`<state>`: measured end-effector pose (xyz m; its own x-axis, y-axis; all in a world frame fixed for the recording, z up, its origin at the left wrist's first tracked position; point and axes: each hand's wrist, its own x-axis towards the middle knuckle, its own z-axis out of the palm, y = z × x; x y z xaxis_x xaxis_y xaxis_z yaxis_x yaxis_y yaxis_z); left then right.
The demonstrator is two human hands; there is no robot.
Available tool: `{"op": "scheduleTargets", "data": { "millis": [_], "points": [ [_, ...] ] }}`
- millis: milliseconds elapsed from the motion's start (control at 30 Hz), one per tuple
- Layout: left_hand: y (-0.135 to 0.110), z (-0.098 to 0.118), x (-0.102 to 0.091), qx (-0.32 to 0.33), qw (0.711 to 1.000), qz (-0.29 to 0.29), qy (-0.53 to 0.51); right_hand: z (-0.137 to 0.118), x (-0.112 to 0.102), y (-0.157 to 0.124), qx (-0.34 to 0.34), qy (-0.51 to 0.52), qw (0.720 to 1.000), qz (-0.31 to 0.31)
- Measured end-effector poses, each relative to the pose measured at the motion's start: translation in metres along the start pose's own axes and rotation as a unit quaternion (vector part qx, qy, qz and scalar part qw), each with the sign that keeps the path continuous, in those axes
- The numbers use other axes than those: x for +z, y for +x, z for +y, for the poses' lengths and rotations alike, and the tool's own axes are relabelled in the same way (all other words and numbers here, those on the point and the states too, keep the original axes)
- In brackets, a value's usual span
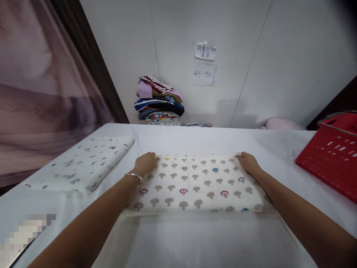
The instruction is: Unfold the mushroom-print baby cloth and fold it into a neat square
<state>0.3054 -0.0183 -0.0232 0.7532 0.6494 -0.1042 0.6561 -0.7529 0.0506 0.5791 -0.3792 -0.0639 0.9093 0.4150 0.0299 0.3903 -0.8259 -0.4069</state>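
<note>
I have my left hand (145, 163) and right hand (248, 163) each clamped on a far corner of the folded cloth (199, 184), lying mid-table (195, 139) toward the near edge.

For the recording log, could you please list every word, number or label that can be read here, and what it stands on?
"45-50": handwritten on the lower paper note on the white wall.
Too blurred to read: two rows of handwritten characters on the upper paper note.
No lettering visible: the mushroom-print cloth and the red basket.
</note>
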Motion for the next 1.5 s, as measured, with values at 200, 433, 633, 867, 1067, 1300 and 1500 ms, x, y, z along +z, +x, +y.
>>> {"op": "scheduleTargets", "data": {
  "millis": [200,433,633,867,1067,1300,1500],
  "points": [
    [0.0,0.023,-0.009,0.131,0.991,-0.003,0.017,-0.003,-0.007,-0.001,-0.001,0.013,1.0,-0.02],
    [0.017,0.081,0.007,0.206,0.977,-0.001,-0.051,0.002,-0.003,-0.007,0.008,-0.041,0.999,0.017],
    [0.024,0.092,0.029,0.165,0.983,0.057,-0.05,-0.001,-0.005,-0.01,0.037,-0.134,0.99,-0.037],
    [0.021,0.093,0.032,0.149,0.985,0.077,-0.036,-0.005,-0.007,-0.015,0.018,-0.196,0.98,-0.037],
    [0.019,0.097,0.029,0.148,0.984,0.096,-0.028,-0.007,-0.005,-0.02,-0.024,-0.245,0.969,-0.03],
    [-0.006,0.121,0.036,0.27,0.948,0.152,-0.075,-0.005,-0.006,-0.021,-0.042,-0.266,0.963,0.014],
    [-0.013,0.133,0.051,0.288,0.953,0.071,-0.068,-0.017,0.012,-0.036,-0.249,-0.218,0.943,0.038]
  ]
}}
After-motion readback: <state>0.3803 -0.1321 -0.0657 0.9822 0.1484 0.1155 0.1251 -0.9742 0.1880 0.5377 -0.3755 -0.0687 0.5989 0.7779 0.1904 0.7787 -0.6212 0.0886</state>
